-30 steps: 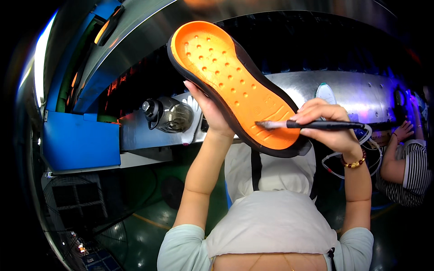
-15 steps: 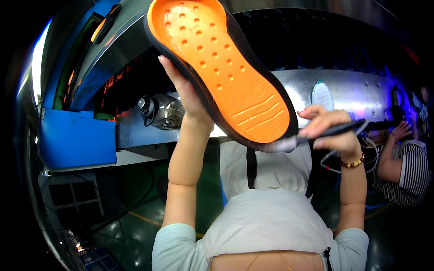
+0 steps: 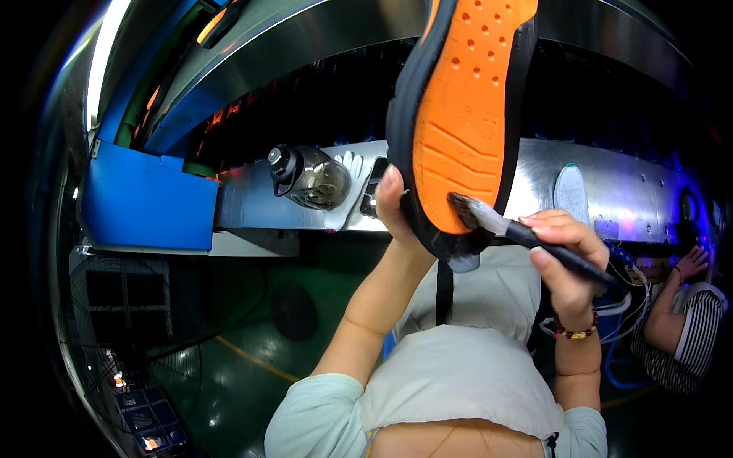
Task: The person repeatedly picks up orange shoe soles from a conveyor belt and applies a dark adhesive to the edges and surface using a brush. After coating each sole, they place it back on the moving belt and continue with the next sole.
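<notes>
A shoe sole (image 3: 467,130), orange inside a black raised rim, stands tilted in front of me with its heel end toward me. My left hand (image 3: 400,210) is closed on the sole's left edge near the heel; its thumb shows and the other fingers are hidden behind. The orange face carries small round dimples and, at the heel, ridged lines. My right hand (image 3: 569,256) is wrapped round the black handle of a brush (image 3: 492,218). Dark bristle tips touch the heel area of the sole, near its inner edge. The sole's far end runs out of view.
On the metal ledge (image 3: 611,183) lie a white insole-shaped piece (image 3: 571,192), a dark clear bottle (image 3: 317,179) and a white glove (image 3: 350,202). A blue machine housing (image 3: 149,202) stands left. At right sits another person in a striped garment (image 3: 695,328), near cables.
The sole has moved right and turned more upright, and my left hand went with it. The brush has gone from the heel's outer rim up onto the orange heel area.
</notes>
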Motion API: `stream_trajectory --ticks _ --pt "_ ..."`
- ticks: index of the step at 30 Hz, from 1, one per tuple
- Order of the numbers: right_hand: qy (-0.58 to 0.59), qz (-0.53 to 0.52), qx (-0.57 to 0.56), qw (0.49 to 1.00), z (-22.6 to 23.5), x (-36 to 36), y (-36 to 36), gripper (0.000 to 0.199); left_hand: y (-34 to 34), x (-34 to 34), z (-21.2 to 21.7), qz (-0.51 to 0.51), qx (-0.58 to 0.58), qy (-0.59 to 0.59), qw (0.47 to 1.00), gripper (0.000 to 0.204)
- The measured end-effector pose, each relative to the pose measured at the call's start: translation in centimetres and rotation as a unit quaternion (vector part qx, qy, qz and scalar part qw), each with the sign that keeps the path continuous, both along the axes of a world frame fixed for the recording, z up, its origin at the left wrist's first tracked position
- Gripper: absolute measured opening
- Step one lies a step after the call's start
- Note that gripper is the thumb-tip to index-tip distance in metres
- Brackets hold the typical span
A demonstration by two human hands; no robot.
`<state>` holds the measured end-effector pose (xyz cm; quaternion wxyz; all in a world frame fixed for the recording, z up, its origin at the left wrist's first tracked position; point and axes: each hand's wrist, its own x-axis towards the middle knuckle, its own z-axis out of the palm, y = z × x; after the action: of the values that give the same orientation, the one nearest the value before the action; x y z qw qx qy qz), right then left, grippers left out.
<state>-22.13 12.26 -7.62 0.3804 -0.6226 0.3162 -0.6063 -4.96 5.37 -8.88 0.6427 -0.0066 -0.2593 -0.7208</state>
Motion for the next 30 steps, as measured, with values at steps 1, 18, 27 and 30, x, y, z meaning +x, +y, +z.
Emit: stream_trajectory --ticks 1,18,27,30 --pt "0.033 -0.037 -0.033 0.998 0.2 0.5 0.3 0.022 -0.1 -0.1 0.0 0.003 0.009 0.010 1.000 0.051" --pt "0.016 0.094 0.019 0.995 1.5 0.6 -0.8 0.021 -0.9 0.1 1.2 -0.016 0.047 -0.019 0.999 0.051" --pt "0.080 0.213 -0.032 0.973 2.5 -1.4 -2.9 0.019 -2.1 0.8 1.5 0.000 0.052 -0.063 0.997 0.035" --pt "0.025 0.131 0.036 0.990 1.7 -1.3 -3.1 0.017 -2.6 0.7 2.0 -0.023 0.044 -0.035 0.998 0.037"
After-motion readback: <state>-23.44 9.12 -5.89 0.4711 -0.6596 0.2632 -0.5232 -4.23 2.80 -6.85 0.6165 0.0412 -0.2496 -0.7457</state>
